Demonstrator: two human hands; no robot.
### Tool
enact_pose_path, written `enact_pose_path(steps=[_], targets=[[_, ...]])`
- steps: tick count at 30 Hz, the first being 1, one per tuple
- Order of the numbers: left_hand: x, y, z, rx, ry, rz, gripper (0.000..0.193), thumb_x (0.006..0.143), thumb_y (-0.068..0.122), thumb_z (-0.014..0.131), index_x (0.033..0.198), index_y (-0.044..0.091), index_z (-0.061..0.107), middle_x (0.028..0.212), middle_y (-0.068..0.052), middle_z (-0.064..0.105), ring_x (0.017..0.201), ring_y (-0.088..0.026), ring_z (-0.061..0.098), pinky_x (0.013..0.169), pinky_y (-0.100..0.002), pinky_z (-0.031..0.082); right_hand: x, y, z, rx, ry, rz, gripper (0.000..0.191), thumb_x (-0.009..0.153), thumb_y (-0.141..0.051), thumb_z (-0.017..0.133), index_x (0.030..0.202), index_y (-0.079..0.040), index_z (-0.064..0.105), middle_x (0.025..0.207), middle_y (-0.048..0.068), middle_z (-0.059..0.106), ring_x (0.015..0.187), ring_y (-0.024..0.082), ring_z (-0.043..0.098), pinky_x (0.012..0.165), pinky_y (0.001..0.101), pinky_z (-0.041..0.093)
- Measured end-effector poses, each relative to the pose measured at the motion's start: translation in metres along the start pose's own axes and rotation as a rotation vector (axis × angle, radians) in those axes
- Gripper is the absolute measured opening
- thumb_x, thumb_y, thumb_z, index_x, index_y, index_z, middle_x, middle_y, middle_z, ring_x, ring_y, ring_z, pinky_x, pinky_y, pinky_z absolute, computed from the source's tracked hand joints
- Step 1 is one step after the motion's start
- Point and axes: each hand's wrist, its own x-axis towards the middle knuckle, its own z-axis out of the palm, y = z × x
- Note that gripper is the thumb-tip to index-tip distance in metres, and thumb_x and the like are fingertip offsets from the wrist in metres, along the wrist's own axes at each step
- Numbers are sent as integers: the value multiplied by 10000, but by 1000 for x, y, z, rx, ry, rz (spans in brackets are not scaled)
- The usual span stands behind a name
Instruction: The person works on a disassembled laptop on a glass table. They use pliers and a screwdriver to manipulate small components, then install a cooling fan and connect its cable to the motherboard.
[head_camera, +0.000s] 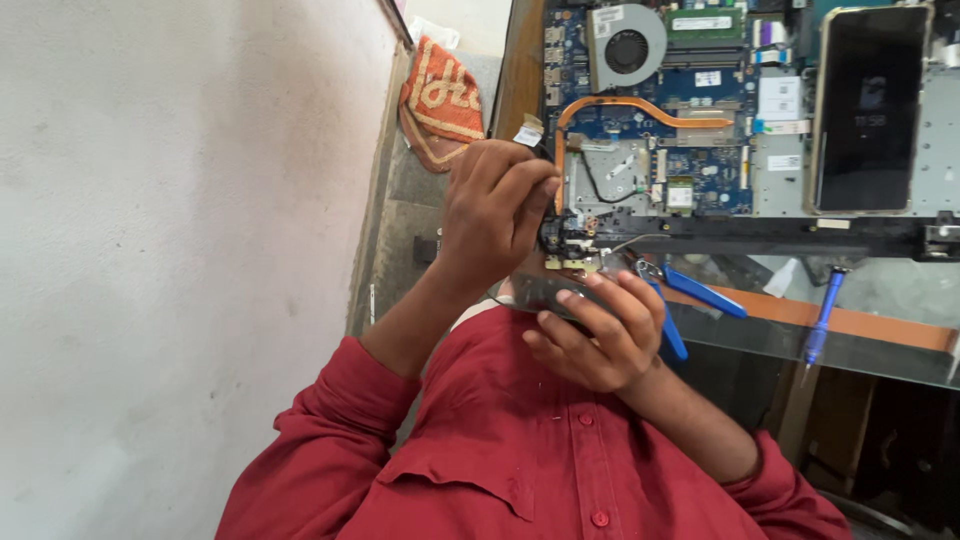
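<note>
Head view. Left hand (495, 212) closed into a tight pinch, fingertips pressed together at the near corner of the opened laptop (700, 150), right by the bent end of the copper heat pipe (640, 108); whatever sits in that pinch hidden by the fingers, cannot tell. Right hand (600, 335) at five o'clock from the left, just beside it, fingers curled over a dark grey flat part (545, 292) and gripping it against the laptop's front edge.

Laptop itself lying at twelve to two o'clock, blue board bared, round cooling fan (627, 48) at twelve. Black phone (868, 110) resting on the laptop's far side at two o'clock, screen dark. Blue-handled pliers (700, 290) at three o'clock of the right hand, touching the glass tabletop (880, 340). Blue screwdriver (825, 310) farther out at three, lying on the same glass. Orange strip running under the glass edge.

Orange patterned cloth (440, 95) at eleven o'clock, off the table's end. Plain white wall (170, 250) filling everything at nine. Red shirt (560, 450) with rolled sleeves at six
</note>
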Motion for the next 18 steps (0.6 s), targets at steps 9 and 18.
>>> enact_pose_path(steps=[9, 18], targets=[[54, -62, -2, 164, -194, 133, 100, 936, 181, 746, 990, 103, 716, 1008, -46, 564, 1015, -257, 556, 914, -428, 434, 2, 2, 28, 152, 19, -103, 125, 938, -336, 797, 999, -233, 760, 1052, -25, 701, 1050, 206, 609, 964, 443, 482], [43, -79, -32, -110, -160, 129, 150, 995, 88, 747, 1143, 100, 724, 1072, -39, 593, 1056, -253, 589, 908, -399, 453, 1, -6, 55, 43, -13, -73, 143, 982, -387, 775, 1015, -253, 737, 1057, -43, 669, 1101, 188, 561, 963, 409, 462]])
